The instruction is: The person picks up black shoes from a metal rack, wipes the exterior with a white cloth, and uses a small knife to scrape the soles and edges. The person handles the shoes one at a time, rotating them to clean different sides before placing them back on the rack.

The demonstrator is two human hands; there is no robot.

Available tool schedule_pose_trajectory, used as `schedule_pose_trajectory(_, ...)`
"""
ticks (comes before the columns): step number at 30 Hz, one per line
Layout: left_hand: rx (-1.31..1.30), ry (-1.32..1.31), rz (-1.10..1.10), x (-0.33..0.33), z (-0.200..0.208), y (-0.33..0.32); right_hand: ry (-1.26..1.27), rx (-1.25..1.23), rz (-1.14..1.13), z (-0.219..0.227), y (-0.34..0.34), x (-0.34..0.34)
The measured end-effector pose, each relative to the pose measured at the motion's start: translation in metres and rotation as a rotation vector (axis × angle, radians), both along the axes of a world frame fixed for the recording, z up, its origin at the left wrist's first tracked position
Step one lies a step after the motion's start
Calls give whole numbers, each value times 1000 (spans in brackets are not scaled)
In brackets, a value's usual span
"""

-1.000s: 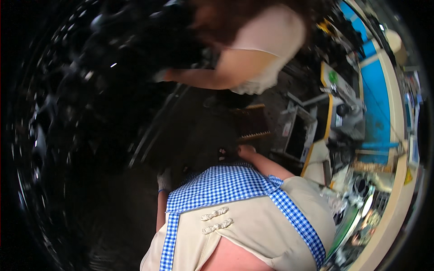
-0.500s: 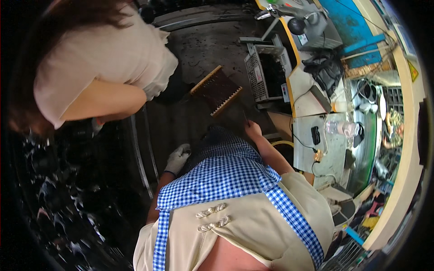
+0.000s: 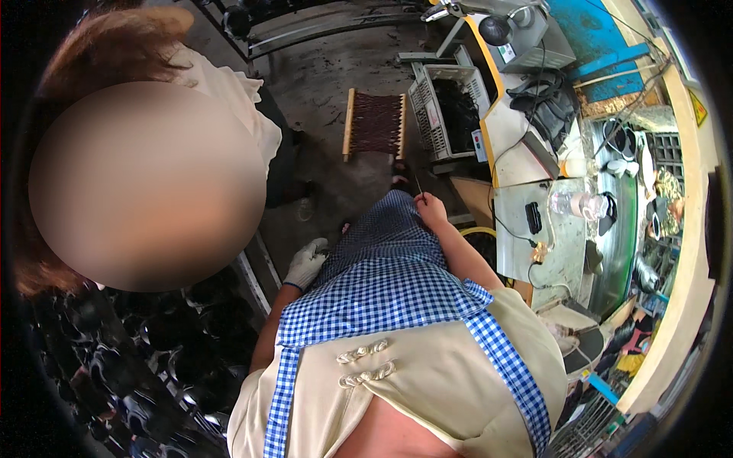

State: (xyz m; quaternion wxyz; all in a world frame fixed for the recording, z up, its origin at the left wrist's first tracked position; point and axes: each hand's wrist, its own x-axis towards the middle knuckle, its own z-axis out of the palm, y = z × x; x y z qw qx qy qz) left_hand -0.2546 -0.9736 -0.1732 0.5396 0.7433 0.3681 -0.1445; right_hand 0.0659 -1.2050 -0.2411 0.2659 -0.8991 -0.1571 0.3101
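Observation:
My right hand (image 3: 431, 210) is bare and closed around a thin, pointed metal tool (image 3: 418, 185), which sticks out forward past the fingers. Its exact kind is too small to tell. At the left side of my blue-and-white checked apron (image 3: 374, 298), my left hand (image 3: 307, 262) wears a white knit glove. The gloved fingers are curled by the apron, and whatever lies in them is hidden. Ahead on the floor stands a low stool (image 3: 376, 126) with wooden rails and a dark red-brown woven seat, apart from both hands.
Close on my left is a co-worker in a light top (image 3: 237, 114). Dark glossy pieces (image 3: 137, 366) crowd the lower left, beside a metal rail (image 3: 256, 282). On the right, a workbench (image 3: 511, 229) carries a plastic bottle (image 3: 573, 204); a grey crate (image 3: 431, 122) holds black material.
The co-worker's head has come up and turned toward me. The stool now appears straighter in view, and more floor shows beyond it. Both my hands stay low beside the apron.

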Motion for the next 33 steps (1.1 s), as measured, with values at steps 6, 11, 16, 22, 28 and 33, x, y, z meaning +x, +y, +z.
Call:
schedule_pose_trajectory(6, 61, 23, 172, 7, 0, -5, -34, 88, 139, 18, 33, 49)
schedule_pose_trajectory(11, 65, 19, 172, 105, 28, 1, -67, 49, 249, -6, 22, 127)
schedule_pose_trajectory(16, 72, -144, 294, 195, 59, -3, 94, 73, 170, 8, 20, 212)
schedule_pose_trajectory(22, 165, -121, 384, 243, 80, 2, 95, 166, 124, 2, 37, 265)
schedule_pose_trajectory(28, 126, -80, 448, 271, 80, 23, 192, 169, 128, -3, 56, 276)
schedule_pose_trajectory(33, 148, -79, 465, 281, 54, 57, 208, 136, 125, 11, 57, 267)
